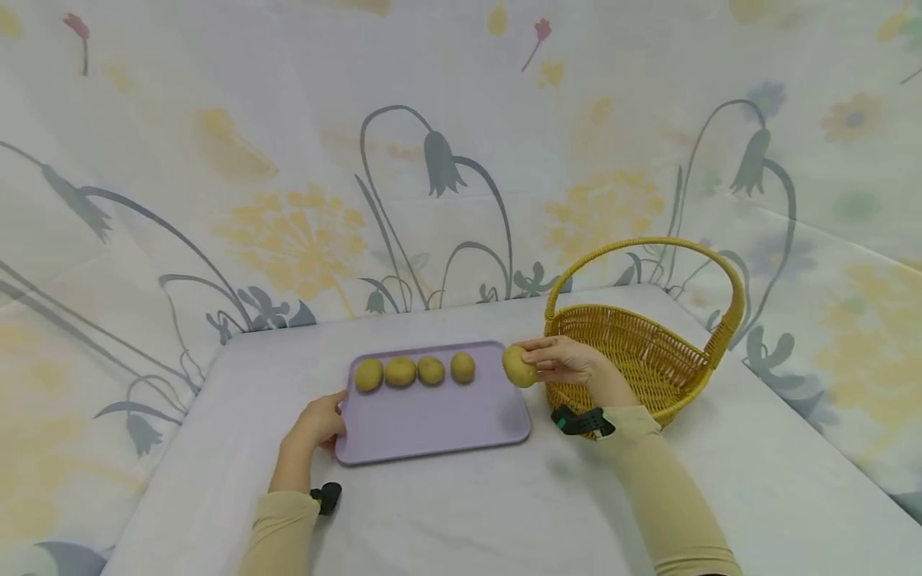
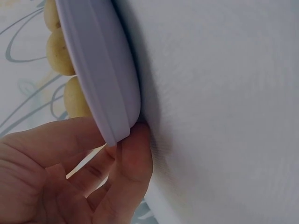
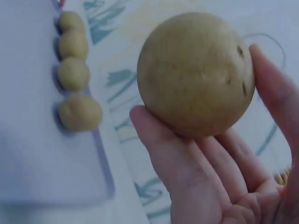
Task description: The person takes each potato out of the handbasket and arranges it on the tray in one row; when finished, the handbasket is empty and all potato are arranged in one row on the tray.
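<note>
A lilac tray (image 1: 432, 424) lies on the table with several potatoes (image 1: 400, 371) lined up along its far side. My left hand (image 1: 317, 422) grips the tray's left edge; in the left wrist view the thumb is over the rim (image 2: 110, 135) and fingers are beneath it. Between the thumb and fingers of my right hand (image 1: 565, 362) is another potato (image 1: 519, 366), held in the air by the tray's right end. The right wrist view shows this potato (image 3: 196, 74) close up, with small dark marks on its skin.
A yellow wicker basket (image 1: 634, 336) with a tall arched handle (image 1: 648, 242) stands right of the tray, partly behind my right hand and forearm. White cloth (image 1: 446, 520) covers the table. A flower-patterned curtain (image 1: 461, 160) hangs behind and at the sides.
</note>
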A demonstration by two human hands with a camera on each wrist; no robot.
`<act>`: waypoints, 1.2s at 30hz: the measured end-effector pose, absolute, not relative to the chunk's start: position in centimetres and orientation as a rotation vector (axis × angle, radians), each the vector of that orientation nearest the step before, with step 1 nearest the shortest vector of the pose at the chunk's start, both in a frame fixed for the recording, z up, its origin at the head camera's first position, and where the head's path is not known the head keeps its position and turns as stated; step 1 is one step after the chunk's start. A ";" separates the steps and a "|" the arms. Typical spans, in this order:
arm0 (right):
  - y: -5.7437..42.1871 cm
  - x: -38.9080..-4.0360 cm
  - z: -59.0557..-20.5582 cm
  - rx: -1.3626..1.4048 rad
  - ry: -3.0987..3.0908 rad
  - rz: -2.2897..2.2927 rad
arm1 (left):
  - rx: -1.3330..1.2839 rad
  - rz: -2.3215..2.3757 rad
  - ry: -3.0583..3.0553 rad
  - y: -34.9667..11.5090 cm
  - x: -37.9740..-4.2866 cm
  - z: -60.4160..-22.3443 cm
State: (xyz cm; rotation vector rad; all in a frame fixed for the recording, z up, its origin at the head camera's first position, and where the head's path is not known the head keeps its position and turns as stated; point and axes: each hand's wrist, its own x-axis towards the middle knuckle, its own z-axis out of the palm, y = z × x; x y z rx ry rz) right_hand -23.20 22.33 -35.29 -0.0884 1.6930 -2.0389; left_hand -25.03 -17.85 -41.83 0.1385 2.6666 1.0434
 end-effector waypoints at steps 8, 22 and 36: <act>17.5 -25.5 -36.8 0.215 1.884 -2.144 | 0.134 1.000 2.695 -17.4 -25.2 -42.2; 12.5 -26.8 -36.4 0.242 2.440 -1.783 | 0.133 1.015 2.692 -17.2 -25.5 -41.6; 13.4 -27.0 -37.9 0.298 2.402 -1.784 | 0.142 1.002 2.697 -17.6 -25.1 -41.7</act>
